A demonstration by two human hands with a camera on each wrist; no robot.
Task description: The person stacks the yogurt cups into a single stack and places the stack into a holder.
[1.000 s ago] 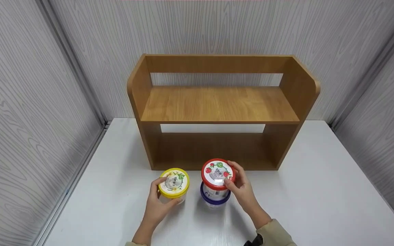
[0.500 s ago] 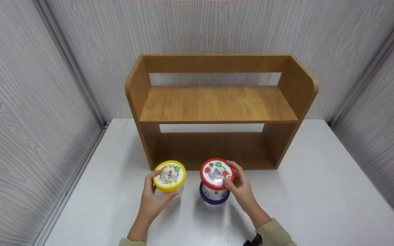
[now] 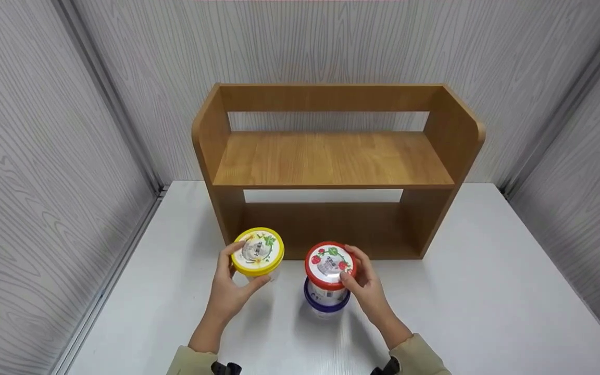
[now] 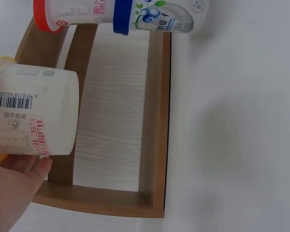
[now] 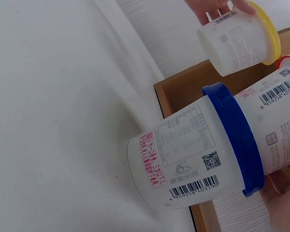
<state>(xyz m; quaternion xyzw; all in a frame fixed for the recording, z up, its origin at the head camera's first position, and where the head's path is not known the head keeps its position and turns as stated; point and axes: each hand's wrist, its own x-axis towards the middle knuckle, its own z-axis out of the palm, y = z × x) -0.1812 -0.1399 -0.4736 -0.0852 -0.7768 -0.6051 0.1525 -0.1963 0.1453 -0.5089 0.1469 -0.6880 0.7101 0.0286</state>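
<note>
My left hand (image 3: 229, 289) grips a white plastic tub with a yellow lid (image 3: 258, 252), thumb on one side and fingers on the other. In the left wrist view this yellow-lidded tub (image 4: 38, 108) hangs above the table, its barcode side showing. A red-lidded tub (image 3: 330, 264) with strawberries on its lid stands on a blue-lidded tub (image 3: 325, 307), stacked on the table. My right hand (image 3: 370, 291) holds the red-lidded tub at its lid from the right. In the right wrist view the blue-lidded tub (image 5: 183, 154) fills the middle, under the red-lidded one (image 5: 275, 116).
A brown two-level wooden shelf (image 3: 334, 159) stands behind the tubs, with an upper board and a lower bay facing me. It rests on a white table (image 3: 461, 312). Pale wood-grain panels (image 3: 321, 41) enclose the back and both sides.
My left hand has raised the yellow-lidded tub and carried it forward and slightly left, toward the shelf. My right hand and the stack stay in place.
</note>
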